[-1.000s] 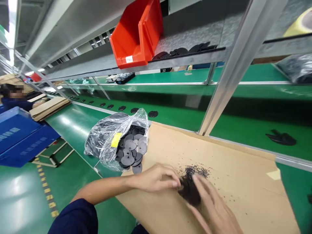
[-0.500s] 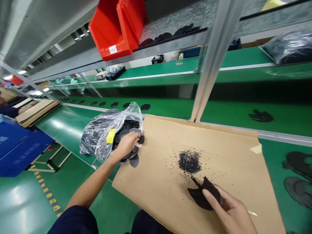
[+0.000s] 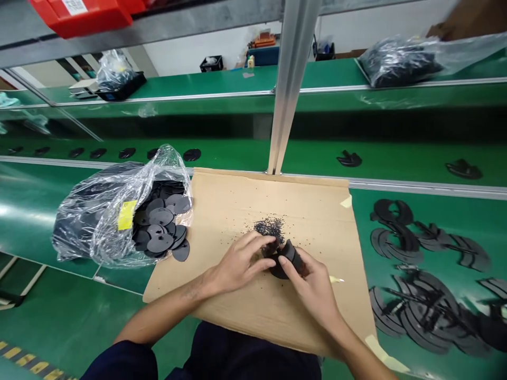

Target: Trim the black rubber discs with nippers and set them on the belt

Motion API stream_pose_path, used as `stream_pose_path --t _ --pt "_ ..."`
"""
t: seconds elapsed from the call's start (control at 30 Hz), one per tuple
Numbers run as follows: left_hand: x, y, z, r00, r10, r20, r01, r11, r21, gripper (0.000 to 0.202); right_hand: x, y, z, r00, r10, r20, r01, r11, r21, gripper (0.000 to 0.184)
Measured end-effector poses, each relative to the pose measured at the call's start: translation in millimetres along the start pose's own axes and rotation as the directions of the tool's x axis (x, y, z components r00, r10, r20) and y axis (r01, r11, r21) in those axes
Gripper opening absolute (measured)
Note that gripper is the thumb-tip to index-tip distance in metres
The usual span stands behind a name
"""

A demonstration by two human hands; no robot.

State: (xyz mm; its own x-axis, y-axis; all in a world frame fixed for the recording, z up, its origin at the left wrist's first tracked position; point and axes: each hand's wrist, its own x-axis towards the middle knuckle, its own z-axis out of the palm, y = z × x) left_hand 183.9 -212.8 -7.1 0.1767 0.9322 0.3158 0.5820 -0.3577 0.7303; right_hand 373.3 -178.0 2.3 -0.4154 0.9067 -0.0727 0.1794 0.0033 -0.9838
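Observation:
My left hand [image 3: 240, 259] is closed, pinching a thin black disc [image 3: 269, 248] between thumb and fingers. Close beside it, my right hand [image 3: 315, 287] grips a black curved part [image 3: 292, 255] with a raised, pointed edge. Disc and part meet or overlap; my fingers hide whether they are joined. Just beyond the hands, a pile of tiny black pieces [image 3: 271, 226] is scattered over brown cardboard [image 3: 222, 200]. To the left, an open clear plastic bag [image 3: 95, 211] with a yellow label spills several dark discs [image 3: 160, 243] onto the board.
At right lie several black curved parts [image 3: 428, 311] on the green table. A metal post [image 3: 291, 89] rises behind the cardboard. Several black pieces [image 3: 192, 154] sit in a row along the green strip behind. A small pale-tipped tool [image 3: 336, 279] lies beside my right hand.
My left hand has left the bag of discs, bringing a disc across to the part in my right hand. The view has swung right, showing more black parts there.

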Motion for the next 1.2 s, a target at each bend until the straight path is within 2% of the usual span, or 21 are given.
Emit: stream_pose_path --t 0.1,0.17,0.23,0.33,0.43,0.6,0.77,0.97,1.07,1.13,1.2 --pt "0.7 -1.7 -2.9 0.994 0.054 -0.093 -0.049 0.997 0.053 0.029 -0.4 1.2 -2.8 1.0 0.018 0.012 -0.018 1.0 0.002 0.036" --pt "3.4 0.2 -12.5 0.982 0.062 -0.176 -0.059 0.998 0.023 0.024 -0.7 1.9 -4.7 0.999 0.031 0.019 -0.031 0.999 0.011 0.037" --pt "6.3 5.0 -22.8 0.978 0.036 -0.207 -0.045 0.998 -0.043 0.021 -1.0 2.0 -6.4 0.998 0.049 0.04 -0.051 0.998 0.035 0.038" --pt "8.4 13.2 -27.5 0.987 0.015 -0.163 -0.033 0.994 -0.105 0.022 -1.0 0.3 -7.6 0.991 0.082 0.109 -0.091 0.993 0.08 0.039" --pt "6.9 16.2 -17.2 0.985 0.051 -0.167 -0.068 0.993 -0.094 0.026 -1.2 -2.7 -6.6 0.983 0.103 0.153 -0.119 0.988 0.101 0.04" --pt "3.4 12.3 -2.1 0.975 0.081 -0.206 -0.092 0.995 -0.044 0.031 -3.0 -6.0 -4.4 0.984 0.111 0.142 -0.127 0.986 0.107 0.042" --pt "2.2 11.0 -2.2 0.967 0.095 -0.235 -0.105 0.994 -0.031 0.032 -3.2 -4.2 -3.1 0.985 0.088 0.148 -0.108 0.985 0.134 0.038" --pt "-0.1 13.3 0.2 0.97 0.111 -0.215 -0.117 0.993 -0.018 0.034 -2.2 -4.5 0.4 0.993 0.039 0.11 -0.05 0.993 0.103 0.038" --pt "0.8 16.1 -1.9 0.976 0.01 -0.219 -0.032 0.995 -0.097 0.036 -5.1 -6.8 0.1 0.998 -0.002 0.061 -0.003 0.998 0.07 0.038" --pt "0.8 19.0 -4.9 0.981 -0.075 -0.177 0.039 0.979 -0.2 0.033 -8.6 -7.6 -0.9 0.998 -0.045 0.032 0.043 0.998 0.038 0.036" --pt "-0.5 22.8 -8.1 0.988 -0.09 -0.126 0.051 0.956 -0.287 0.028 -12.4 -6.9 -1.9 0.994 -0.106 0.03 0.106 0.994 0.018 0.032"
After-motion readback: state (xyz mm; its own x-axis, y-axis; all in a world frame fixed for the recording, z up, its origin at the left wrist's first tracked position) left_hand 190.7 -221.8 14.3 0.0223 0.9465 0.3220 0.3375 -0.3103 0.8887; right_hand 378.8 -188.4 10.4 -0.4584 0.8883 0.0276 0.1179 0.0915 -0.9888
